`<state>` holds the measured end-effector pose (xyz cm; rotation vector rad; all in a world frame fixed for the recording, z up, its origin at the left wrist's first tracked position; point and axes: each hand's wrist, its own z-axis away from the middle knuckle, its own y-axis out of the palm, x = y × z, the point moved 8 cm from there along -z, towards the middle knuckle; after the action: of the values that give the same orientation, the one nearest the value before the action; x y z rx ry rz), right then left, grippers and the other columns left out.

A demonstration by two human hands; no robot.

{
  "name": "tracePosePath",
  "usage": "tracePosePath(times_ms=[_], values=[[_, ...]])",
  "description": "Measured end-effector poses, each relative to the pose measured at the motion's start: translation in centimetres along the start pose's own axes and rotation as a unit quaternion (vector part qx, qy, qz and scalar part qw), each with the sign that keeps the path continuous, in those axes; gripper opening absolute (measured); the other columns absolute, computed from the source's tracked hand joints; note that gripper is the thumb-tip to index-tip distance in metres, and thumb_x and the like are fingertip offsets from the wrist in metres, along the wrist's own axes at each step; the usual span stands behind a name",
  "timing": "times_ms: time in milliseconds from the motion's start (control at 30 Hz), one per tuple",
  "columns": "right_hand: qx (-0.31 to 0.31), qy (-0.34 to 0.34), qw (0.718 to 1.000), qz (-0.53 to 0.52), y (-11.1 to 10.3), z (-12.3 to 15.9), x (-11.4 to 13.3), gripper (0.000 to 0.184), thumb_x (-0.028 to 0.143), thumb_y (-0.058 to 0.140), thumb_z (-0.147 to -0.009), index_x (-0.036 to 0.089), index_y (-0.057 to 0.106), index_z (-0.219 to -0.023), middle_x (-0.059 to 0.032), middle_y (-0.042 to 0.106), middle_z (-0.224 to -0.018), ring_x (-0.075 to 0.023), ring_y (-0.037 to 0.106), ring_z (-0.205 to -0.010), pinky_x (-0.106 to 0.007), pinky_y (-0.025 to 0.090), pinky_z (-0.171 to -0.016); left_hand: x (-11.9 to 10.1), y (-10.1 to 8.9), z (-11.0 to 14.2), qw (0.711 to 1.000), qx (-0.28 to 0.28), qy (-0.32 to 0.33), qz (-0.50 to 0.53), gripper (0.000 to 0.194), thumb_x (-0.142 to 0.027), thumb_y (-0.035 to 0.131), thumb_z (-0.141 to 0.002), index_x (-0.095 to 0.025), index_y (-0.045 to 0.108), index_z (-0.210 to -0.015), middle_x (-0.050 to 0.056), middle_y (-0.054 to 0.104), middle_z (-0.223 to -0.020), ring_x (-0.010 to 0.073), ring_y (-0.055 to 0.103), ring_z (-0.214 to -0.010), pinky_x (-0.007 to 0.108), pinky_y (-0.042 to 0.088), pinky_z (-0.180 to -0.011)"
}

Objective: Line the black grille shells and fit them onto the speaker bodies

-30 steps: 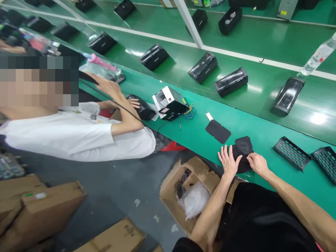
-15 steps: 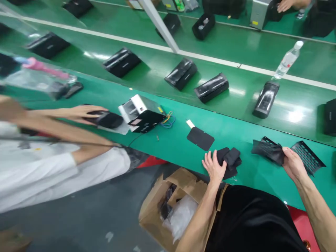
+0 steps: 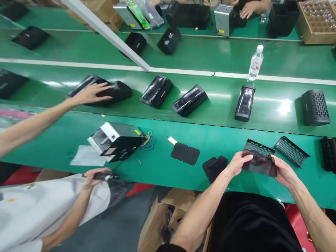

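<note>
A thin, see-through piece of black mesh cloth [image 3: 259,168] is stretched between my hands above the near table. My left hand [image 3: 238,163] pinches its left end, thumb on top. At the right end, my right hand [image 3: 285,171] grips the cloth between thumb and fingers. Just behind the cloth lies a black perforated grille panel [image 3: 259,146], partly covered by it. A second curved grille panel [image 3: 292,151] rests to the right. Left of my left hand are crumpled black cloth pieces [image 3: 214,167] and a flat black sheet [image 3: 185,153] with a pale tab [image 3: 172,140].
Black speakers [image 3: 189,100] and a water bottle [image 3: 255,64] stand on the green belt [image 3: 220,108]. A metal-cased device [image 3: 120,140] sits left. A co-worker's hand [image 3: 91,93] reaches over a speaker. An open carton [image 3: 149,224] stands below the table edge.
My left hand has left the crumpled cloth pieces and moved right to take the mesh cloth's other end. The co-worker's arm now reaches onto the belt. The view has shifted.
</note>
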<state>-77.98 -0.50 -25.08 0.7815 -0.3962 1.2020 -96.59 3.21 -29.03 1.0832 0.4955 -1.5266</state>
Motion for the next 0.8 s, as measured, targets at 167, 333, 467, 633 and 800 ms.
tracePosePath(times_ms=[167, 333, 467, 633, 800], values=[[-0.074, 0.006, 0.987, 0.142, -2.0, -1.4, -2.0, 0.062, 0.079, 0.074, -0.075, 0.024, 0.070, -0.104, -0.0093, 0.079, -0.097, -0.0295, 0.075, -0.084, -0.040, 0.059, -0.068, -1.0, -1.0, -1.5, 0.990, -0.048, 0.027, -0.131, 0.039, -0.055, 0.070, -0.088, -0.017, 0.074, -0.087, 0.007, 0.077, -0.083, 0.0203, 0.067, -0.075, 0.031, 0.053, -0.072], [-0.239, -0.036, 0.912, 0.332, -5.5, -3.2, -1.7, 0.047, 0.069, 0.068, -0.078, 0.022, 0.070, -0.080, -0.0068, 0.071, -0.076, -0.0298, 0.068, -0.082, -0.036, 0.050, -0.070, -2.0, -1.0, -3.8, 0.949, -0.080, 0.038, -0.302, 0.015, -0.037, 0.070, -0.090, -0.023, 0.074, -0.087, 0.005, 0.073, -0.080, 0.0241, 0.065, -0.079, 0.035, 0.050, -0.081], [-0.305, -0.033, 0.866, 0.396, -7.3, -3.3, -1.8, 0.034, 0.056, 0.070, -0.078, 0.023, 0.072, -0.086, -0.0105, 0.072, -0.095, -0.0317, 0.067, -0.095, -0.038, 0.047, -0.078, -1.6, -1.2, -4.9, 0.913, -0.100, 0.041, -0.393, 0.008, -0.031, 0.072, -0.090, -0.026, 0.072, -0.096, 0.008, 0.072, -0.093, 0.0295, 0.065, -0.098, 0.040, 0.050, -0.091], [-0.347, -0.028, 0.840, 0.416, -8.4, -2.4, -2.7, 0.046, 0.057, 0.064, -0.083, 0.022, 0.067, -0.113, -0.0101, 0.074, -0.102, -0.0307, 0.067, -0.095, -0.039, 0.048, -0.081, -0.7, -3.0, -5.5, 0.888, -0.153, 0.042, -0.432, 0.042, -0.033, 0.072, -0.091, -0.025, 0.065, -0.131, 0.014, 0.065, -0.124, 0.0332, 0.057, -0.121, 0.043, 0.050, -0.099], [-0.349, -0.040, 0.852, 0.388, -8.5, -3.3, -2.3, 0.041, 0.055, 0.058, -0.084, 0.023, 0.067, -0.109, -0.0057, 0.073, -0.085, -0.0279, 0.066, -0.082, -0.038, 0.047, -0.078, -0.4, -3.5, -6.4, 0.917, -0.133, 0.043, -0.374, 0.015, -0.031, 0.069, -0.093, -0.026, 0.073, -0.107, 0.010, 0.068, -0.112, 0.0298, 0.059, -0.115, 0.040, 0.050, -0.099]])
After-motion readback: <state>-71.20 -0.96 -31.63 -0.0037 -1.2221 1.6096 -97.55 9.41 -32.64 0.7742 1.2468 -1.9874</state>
